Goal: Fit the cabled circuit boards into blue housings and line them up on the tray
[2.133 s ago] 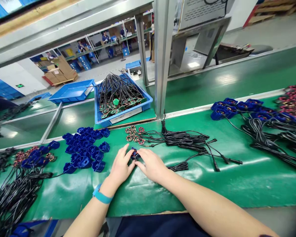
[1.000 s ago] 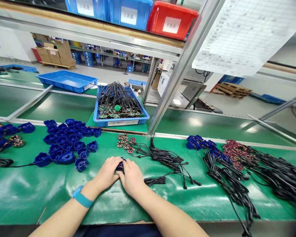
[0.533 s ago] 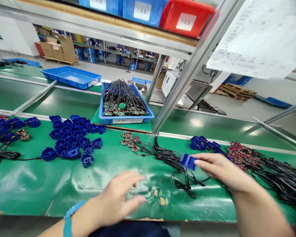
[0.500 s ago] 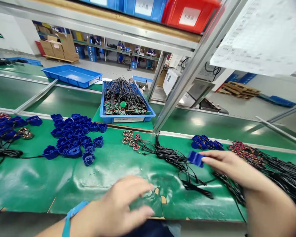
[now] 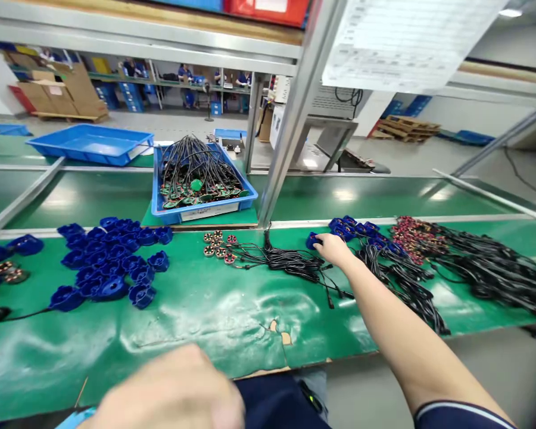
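Observation:
My right hand (image 5: 333, 249) pinches a blue plastic housing (image 5: 312, 241) just above the mat or resting on it; which one I cannot tell. It is at the left end of a small group of blue housings (image 5: 349, 226) with copper-coloured parts inside. Black cables trail from that group towards me. Close to the camera, my left hand (image 5: 174, 387) is smeared by motion over the bench's front edge, its fingers unclear. A cluster of blue housings (image 5: 111, 253) sits on the left. Several round copper-wound coils (image 5: 218, 243) with a bundle of black cables (image 5: 290, 262) lie mid-bench.
A blue tray (image 5: 205, 211) of circuit boards and black wires stands behind the green mat (image 5: 196, 310), beside a metal post (image 5: 286, 131). Another blue tray (image 5: 93, 143) is further back left. Red coils (image 5: 417, 235) and black cables (image 5: 486, 256) are piled at the right.
My right hand has carried the blue housing away from me to the small group of housings. My left hand has drawn back towards me and left. The view has turned right.

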`<control>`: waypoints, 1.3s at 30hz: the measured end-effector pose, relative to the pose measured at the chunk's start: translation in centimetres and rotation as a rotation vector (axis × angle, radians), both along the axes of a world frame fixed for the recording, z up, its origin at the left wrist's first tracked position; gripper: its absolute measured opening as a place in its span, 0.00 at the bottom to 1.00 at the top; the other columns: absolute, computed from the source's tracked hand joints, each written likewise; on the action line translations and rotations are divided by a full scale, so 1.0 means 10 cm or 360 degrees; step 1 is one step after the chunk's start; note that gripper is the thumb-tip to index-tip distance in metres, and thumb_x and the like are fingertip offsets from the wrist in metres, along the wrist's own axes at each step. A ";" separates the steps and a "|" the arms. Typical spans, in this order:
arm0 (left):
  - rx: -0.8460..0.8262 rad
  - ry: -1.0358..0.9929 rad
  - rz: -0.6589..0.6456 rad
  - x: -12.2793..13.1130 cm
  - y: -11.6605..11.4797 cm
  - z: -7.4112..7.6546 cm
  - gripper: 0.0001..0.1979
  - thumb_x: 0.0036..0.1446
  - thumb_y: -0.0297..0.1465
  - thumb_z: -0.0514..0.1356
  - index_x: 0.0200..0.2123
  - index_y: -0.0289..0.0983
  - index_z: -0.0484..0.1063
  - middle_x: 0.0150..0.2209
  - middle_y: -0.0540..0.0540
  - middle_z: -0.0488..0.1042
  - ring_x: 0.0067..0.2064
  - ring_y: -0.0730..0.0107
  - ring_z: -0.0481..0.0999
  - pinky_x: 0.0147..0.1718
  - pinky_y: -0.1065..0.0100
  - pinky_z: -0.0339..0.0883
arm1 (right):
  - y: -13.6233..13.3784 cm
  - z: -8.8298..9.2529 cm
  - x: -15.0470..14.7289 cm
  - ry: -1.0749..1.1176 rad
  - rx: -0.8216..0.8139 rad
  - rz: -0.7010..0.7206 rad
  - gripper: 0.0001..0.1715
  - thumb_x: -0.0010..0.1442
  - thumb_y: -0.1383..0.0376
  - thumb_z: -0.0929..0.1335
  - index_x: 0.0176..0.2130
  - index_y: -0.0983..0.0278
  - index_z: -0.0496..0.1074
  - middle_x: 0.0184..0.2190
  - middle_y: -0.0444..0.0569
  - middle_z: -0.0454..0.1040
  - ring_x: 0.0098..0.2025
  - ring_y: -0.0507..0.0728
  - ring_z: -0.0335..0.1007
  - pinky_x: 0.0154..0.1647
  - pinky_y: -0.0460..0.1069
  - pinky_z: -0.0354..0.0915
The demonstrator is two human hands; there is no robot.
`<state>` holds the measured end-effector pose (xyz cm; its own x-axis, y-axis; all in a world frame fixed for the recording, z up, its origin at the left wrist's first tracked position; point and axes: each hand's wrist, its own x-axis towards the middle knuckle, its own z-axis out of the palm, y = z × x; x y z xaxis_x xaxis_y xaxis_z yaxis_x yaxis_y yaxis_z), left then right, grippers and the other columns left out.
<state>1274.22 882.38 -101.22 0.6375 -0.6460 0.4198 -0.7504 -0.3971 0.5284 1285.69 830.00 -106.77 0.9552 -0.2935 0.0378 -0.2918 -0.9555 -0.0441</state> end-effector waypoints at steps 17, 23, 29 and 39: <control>0.0761 -0.0608 0.0884 0.98 -0.42 -0.98 0.20 0.62 0.35 0.58 0.54 0.31 0.69 0.49 0.32 0.73 0.51 0.45 0.71 0.47 0.48 0.69 | 2.73 -0.22 0.68 -0.0471 0.0460 0.1007 0.11 0.61 0.60 0.71 0.44 0.61 0.78 0.58 0.54 0.69 0.59 0.63 0.60 0.56 0.59 0.58; 0.0287 -0.0590 0.0966 1.33 -0.49 -1.13 0.10 0.65 0.28 0.52 0.43 0.36 0.73 0.43 0.38 0.74 0.45 0.54 0.73 0.43 0.53 0.68 | 2.98 -0.40 0.76 -0.0445 0.0488 0.0948 0.11 0.61 0.69 0.69 0.45 0.65 0.75 0.58 0.60 0.68 0.59 0.64 0.59 0.59 0.62 0.55; 0.0078 -0.0548 0.0919 1.31 -0.42 -1.21 0.09 0.65 0.29 0.53 0.43 0.38 0.72 0.42 0.40 0.73 0.44 0.57 0.74 0.44 0.54 0.71 | 2.97 -0.45 0.78 -0.0575 0.0812 0.0899 0.04 0.58 0.69 0.72 0.37 0.63 0.75 0.57 0.54 0.71 0.60 0.63 0.60 0.60 0.62 0.53; -0.0034 -0.0375 0.0931 1.23 -0.47 -1.29 0.04 0.63 0.28 0.55 0.35 0.38 0.69 0.61 0.34 0.65 0.57 0.51 0.71 0.53 0.47 0.71 | 2.39 0.18 0.64 -0.1145 0.1717 0.0533 0.20 0.66 0.50 0.63 0.44 0.64 0.67 0.37 0.52 0.77 0.32 0.54 0.75 0.38 0.52 0.70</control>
<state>1286.49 877.70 -114.12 0.7716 -0.2083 0.6010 -0.5094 -0.7682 0.3877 1292.07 853.88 -105.01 0.8522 -0.2523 0.4584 0.3543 -0.3665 -0.8603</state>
